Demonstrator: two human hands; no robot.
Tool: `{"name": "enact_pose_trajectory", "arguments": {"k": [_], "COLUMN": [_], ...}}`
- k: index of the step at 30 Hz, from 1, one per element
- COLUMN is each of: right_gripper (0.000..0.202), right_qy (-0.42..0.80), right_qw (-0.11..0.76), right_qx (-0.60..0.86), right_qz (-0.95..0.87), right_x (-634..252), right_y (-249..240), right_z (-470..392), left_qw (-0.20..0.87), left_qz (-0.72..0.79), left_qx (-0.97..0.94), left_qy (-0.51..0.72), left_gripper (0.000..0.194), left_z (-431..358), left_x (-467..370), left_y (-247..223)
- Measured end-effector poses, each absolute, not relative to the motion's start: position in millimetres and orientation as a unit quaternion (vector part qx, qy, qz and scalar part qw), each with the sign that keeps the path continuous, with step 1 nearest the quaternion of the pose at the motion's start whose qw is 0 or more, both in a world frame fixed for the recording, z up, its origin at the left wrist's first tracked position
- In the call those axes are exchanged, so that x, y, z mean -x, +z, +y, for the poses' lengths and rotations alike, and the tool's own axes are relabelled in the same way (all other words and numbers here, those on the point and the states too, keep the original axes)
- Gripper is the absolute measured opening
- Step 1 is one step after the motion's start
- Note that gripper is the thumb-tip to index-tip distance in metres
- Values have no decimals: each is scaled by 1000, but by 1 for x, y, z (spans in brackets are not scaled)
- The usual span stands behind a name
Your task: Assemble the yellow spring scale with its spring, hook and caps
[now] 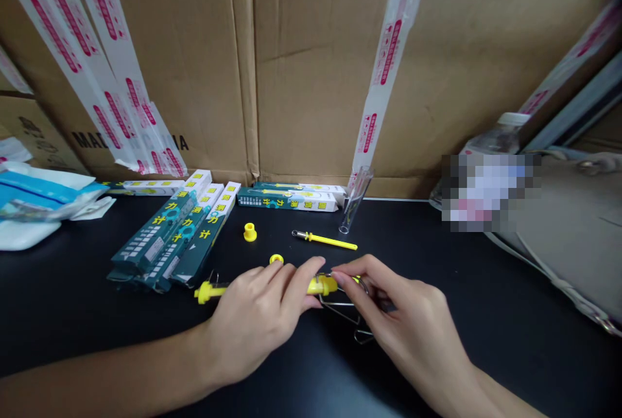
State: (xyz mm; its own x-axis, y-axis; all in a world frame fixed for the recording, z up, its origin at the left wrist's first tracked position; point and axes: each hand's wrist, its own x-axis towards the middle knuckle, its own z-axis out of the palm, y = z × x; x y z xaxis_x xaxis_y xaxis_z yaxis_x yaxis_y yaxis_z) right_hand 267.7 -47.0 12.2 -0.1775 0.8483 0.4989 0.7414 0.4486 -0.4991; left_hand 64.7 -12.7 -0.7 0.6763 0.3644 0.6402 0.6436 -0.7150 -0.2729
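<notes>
My left hand (265,311) is closed around a yellow plastic rod (321,286), which looks like part of a tubular spring scale. The rod's flanged end (204,293) sticks out to the left of the hand, a thin wire beside it. At the other end, my right hand (401,304) pinches a small metal wire piece between thumb and forefinger; its exact shape is hidden. Several bent metal wire hooks (357,321) lie under and between the hands. Just beyond my left fingers is a yellow ring-shaped cap (276,259).
Behind the hands lie a yellow flanged plug (249,232), a slim yellow rod with a spring (330,241) and a clear tube (356,201). Green-and-white spring scale boxes (162,230) are stacked left. A bottle (495,139) and a grey bag (568,230) stand right; cardboard cartons (311,81) rise behind.
</notes>
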Motion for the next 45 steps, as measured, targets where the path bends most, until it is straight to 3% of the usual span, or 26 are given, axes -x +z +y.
{"name": "enact_pose_trajectory", "arguments": {"k": [6, 16, 27, 35, 40, 45], "right_gripper": [18, 23, 25, 44, 47, 43], "right_qy": [-23, -54, 204, 539, 597, 570], "right_qw": [376, 341, 354, 406, 409, 411], "right_qx": [495, 505, 553, 513, 479, 491], "right_qz": [-783, -791, -726, -530, -497, -515], "right_x": [-261, -258, -264, -260, -257, -258], "right_y": [9, 5, 12, 11, 15, 13], "right_z": [-52, -58, -46, -39, -38, -37], "left_qw": [255, 254, 240, 224, 214, 196], "left_qz": [-280, -264, -279, -293, -304, -294], "left_qx": [884, 898, 896, 895, 900, 901], "left_qy": [-273, -242, -249, -249, -228, -254], "left_gripper": [31, 25, 28, 26, 27, 25], "left_z": [-13, -14, -12, -12, -11, -12], "left_x": [-65, -64, -64, -62, -60, -62], "left_y": [-2, -2, -5, -7, -9, -5]}}
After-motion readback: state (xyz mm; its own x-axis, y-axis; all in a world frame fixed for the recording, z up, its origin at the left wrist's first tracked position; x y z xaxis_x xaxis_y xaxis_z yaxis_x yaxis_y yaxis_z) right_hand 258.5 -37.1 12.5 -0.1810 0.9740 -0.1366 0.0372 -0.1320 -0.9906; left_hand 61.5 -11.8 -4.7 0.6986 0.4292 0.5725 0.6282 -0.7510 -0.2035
